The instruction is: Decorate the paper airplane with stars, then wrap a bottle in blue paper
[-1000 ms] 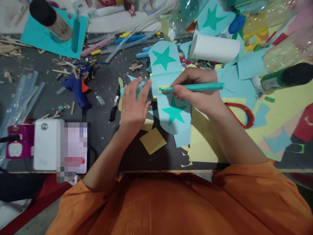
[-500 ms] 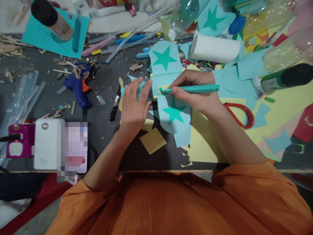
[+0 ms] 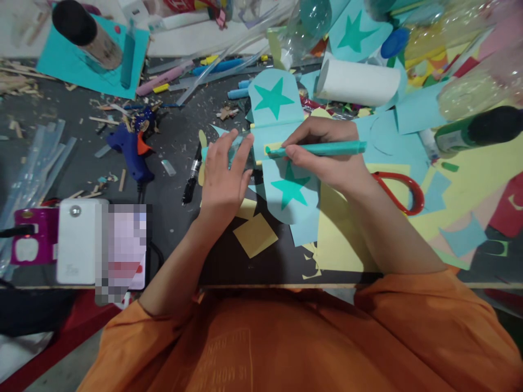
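Between my fingers and thumb, my right hand (image 3: 327, 149) holds a teal marker (image 3: 339, 148), its tip on a small yellow rectangle (image 3: 267, 148) marked with green. That rectangle lies on a light blue paper piece (image 3: 265, 133), between two rounded parts that each bear a green star (image 3: 274, 98). My left hand (image 3: 226, 174) lies with spread fingers at the left edge of this piece, over something blue and clear that it partly hides. A yellow square (image 3: 255, 236) is below the hands, and a black pen (image 3: 191, 182) lies left of my left hand.
Red-handled scissors (image 3: 417, 196) lie beside my right forearm. A blue glue gun (image 3: 133, 152) is at the left, above a white power bank (image 3: 79, 239) and a phone. Farther back are a white paper roll (image 3: 359, 81), markers, and a black-capped bottle (image 3: 87, 35). A green bottle (image 3: 457, 132) lies right.
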Available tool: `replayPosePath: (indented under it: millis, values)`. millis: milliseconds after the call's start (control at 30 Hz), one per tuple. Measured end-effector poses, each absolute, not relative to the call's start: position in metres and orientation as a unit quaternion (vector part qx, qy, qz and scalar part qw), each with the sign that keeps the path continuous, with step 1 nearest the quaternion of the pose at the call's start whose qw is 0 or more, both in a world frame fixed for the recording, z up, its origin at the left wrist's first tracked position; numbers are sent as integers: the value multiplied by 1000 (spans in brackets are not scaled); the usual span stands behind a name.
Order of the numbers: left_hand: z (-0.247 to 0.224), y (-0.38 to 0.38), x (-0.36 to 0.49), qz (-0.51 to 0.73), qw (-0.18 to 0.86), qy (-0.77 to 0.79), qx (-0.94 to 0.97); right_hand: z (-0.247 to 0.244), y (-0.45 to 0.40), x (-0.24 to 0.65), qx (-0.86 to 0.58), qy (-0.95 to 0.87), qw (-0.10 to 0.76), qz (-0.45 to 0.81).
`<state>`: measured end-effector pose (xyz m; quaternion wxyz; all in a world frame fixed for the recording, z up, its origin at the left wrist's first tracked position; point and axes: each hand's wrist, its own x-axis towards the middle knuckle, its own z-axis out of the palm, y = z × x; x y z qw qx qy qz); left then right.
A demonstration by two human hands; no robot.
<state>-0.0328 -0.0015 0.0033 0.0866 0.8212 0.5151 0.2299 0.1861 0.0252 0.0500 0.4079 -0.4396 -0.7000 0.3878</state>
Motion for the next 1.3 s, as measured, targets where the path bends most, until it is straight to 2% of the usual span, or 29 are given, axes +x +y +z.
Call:
replayPosePath:
  millis: [800, 1133, 1300]
  values:
    - [0, 0, -33, 239, 75, 516, 819, 48, 26, 186, -470, -671, 409, 403]
    - [-2, -1, -33, 246, 77, 511, 820, 48, 27, 184, -433, -676, 445, 396]
    - [-1, -1, -33, 247, 77, 511, 820, 48, 27, 186, -447, -681, 423, 397]
